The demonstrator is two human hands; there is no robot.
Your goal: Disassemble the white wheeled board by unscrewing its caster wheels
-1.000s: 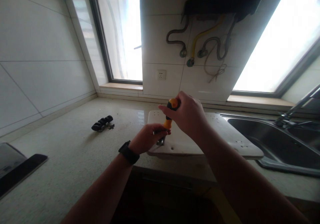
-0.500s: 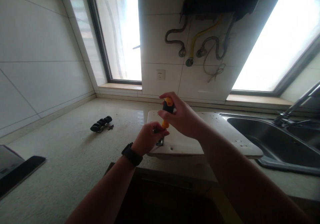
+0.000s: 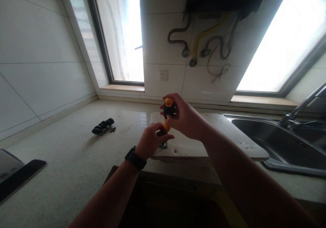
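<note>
A screwdriver (image 3: pixel 168 110) with a yellow and black handle stands nearly upright, my right hand (image 3: pixel 182 116) wrapped around the handle. Lower down, my left hand (image 3: pixel 152 139) has its fingers curled at the screwdriver's bottom end, with the thumb pointing right. The fingers partly hide the shaft and its tip. Beneath them a small metal fitting (image 3: pixel 163 145), hinge-like in look, lies on the near left corner of a white board (image 3: pixel 193 148). A dark watch (image 3: pixel 136 158) is on my left wrist.
A black ribbed object (image 3: pixel 103 126) with small metal pieces (image 3: pixel 112 129) lies on the speckled counter (image 3: pixel 76 160). At the left edge is a dark flat device (image 3: pixel 22 177). A steel sink (image 3: pixel 275 139) with a faucet (image 3: pixel 295 116) adjoins the board's right side. Pipes (image 3: pixel 178 36) hang on the back wall.
The screwdriver handle has shifted slightly left and turned in my right hand, whose fingers have changed their hold. My left thumb has spread a little from the forefinger.
</note>
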